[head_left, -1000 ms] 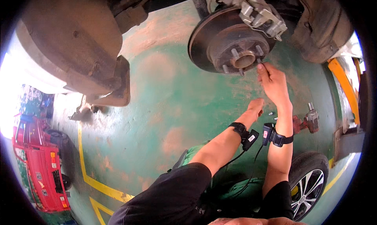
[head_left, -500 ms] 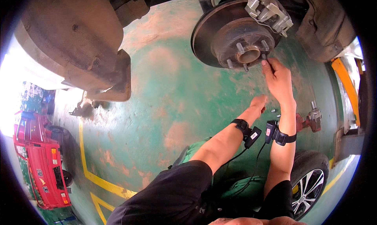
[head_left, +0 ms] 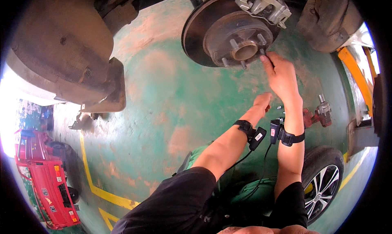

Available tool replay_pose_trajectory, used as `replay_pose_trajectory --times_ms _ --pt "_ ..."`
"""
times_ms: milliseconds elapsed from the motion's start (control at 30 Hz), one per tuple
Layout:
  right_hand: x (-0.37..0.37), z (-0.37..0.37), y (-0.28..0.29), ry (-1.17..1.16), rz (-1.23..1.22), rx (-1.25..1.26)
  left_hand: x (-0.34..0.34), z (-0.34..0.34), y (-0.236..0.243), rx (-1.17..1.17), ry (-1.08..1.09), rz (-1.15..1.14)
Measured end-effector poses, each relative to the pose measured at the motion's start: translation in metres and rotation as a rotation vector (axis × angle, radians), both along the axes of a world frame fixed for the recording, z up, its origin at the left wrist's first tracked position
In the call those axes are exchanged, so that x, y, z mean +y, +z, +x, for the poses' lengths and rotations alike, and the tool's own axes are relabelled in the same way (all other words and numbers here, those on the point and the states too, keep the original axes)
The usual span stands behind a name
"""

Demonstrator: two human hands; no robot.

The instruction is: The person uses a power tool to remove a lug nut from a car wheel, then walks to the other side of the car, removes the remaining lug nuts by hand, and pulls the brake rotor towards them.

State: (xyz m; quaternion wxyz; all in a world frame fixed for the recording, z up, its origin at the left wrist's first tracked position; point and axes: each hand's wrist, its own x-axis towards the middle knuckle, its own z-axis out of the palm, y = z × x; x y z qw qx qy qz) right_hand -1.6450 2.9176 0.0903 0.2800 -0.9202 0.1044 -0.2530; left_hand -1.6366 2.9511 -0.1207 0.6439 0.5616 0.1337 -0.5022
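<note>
My right hand reaches up to the brake disc, thumb and forefinger pinched around the end of a wheel stud on the hub's right side. Whether a nut sits between those fingertips cannot be seen. Several other bare studs stick out around the hub's round centre bore. Lower down and to the left, my left hand hangs in the air with its fingers curled closed; what is in it, if anything, is hidden. A silver brake caliper sits over the disc's upper right.
Small silver nuts lie beyond my right wrist, near a red impact wrench on the green floor. A wheel with tyre is at lower right. The wheel-arch liner hangs at upper left; a red vehicle stands far left.
The view has shifted, so the disc, caliper and liner appear further left and slightly higher. My right fingers stay at the same stud; my left hand remains curled below it.
</note>
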Motion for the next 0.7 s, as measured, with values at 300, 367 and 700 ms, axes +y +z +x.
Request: replay_pose_trajectory --times_ms 300,367,700 --pt "0.007 0.002 0.006 0.005 0.067 0.053 0.005 0.007 -0.009 -0.003 -0.021 -0.046" --pt "0.005 0.001 0.003 0.008 0.049 0.033 0.004 0.005 -0.004 0.008 -0.025 -0.050" --pt "0.004 0.002 0.000 -0.012 0.036 0.050 0.007 0.008 0.008 0.013 -0.051 -0.061"
